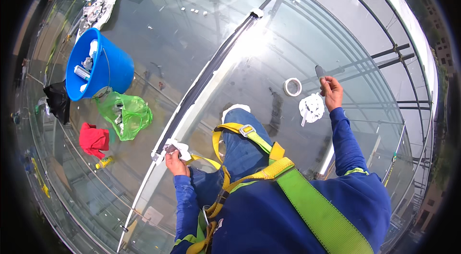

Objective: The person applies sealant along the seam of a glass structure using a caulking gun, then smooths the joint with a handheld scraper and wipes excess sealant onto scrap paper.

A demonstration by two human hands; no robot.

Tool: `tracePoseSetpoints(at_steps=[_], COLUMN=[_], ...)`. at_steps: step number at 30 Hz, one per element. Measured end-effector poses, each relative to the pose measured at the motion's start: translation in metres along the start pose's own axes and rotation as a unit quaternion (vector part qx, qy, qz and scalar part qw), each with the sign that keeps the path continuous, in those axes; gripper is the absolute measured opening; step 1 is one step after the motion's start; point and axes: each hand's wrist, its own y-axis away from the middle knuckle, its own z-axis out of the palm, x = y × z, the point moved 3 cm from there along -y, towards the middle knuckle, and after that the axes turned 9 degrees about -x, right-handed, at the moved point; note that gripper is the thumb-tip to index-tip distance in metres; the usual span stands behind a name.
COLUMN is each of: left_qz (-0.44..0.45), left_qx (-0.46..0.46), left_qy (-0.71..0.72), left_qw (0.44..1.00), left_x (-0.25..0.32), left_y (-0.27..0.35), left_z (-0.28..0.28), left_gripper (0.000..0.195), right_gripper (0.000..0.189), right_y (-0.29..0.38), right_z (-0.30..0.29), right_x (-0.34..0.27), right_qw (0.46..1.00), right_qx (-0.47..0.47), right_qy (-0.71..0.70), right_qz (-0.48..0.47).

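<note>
My left hand (177,165) pinches a crumpled white wipe (183,148) with dark smears, beside the near part of a long black sealant joint (201,90) between glass panels. White strips border the joint. Out to the right, my right hand (332,91) grips a small dark flat tool (319,71), maybe a spatula, raised over the glass (248,84). Just left of that hand lies a white sheet (312,107) spotted with black residue. A roll of masking tape (292,87) rests a little farther left.
Across the joint, a blue bucket (122,64) holds cartridges and crumpled waste. Near it are a green plastic bag (140,115), a red cloth (94,140), a yellow bottle (104,162) and a black bag (57,100). Yellow harness webbing (205,160) hangs by my left hand.
</note>
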Motion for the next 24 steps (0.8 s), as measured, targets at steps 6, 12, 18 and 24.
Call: tracePoseSetpoints(at_steps=[6,12,18,24], left_qz=[-0.033,-0.095,-0.107,-0.122], left_qx=[-0.254,-0.321,-0.368,-0.424], left_qy=[0.024,0.035,0.138,0.212], left_qw=[0.966,0.942,0.913,0.872], left_x=[0.053,0.098,0.105,0.119], left_y=[0.063,0.15,0.202,0.234], left_z=[0.122,0.153,0.151,0.145], left_gripper=[0.023,0.024,0.026,0.035], right_gripper=[0.029,0.022,0.025,0.014], right_y=[0.148,0.238,0.29,0.31], right_z=[0.115,0.162,0.163,0.164], right_x=[-0.094,-0.162,-0.172,-0.147], right_qw=[0.962,0.878,0.895,0.915], right_qx=[-0.266,-0.441,-0.413,-0.368], right_qy=[-0.067,-0.102,-0.113,-0.069], right_qz=[0.006,-0.157,-0.127,-0.151])
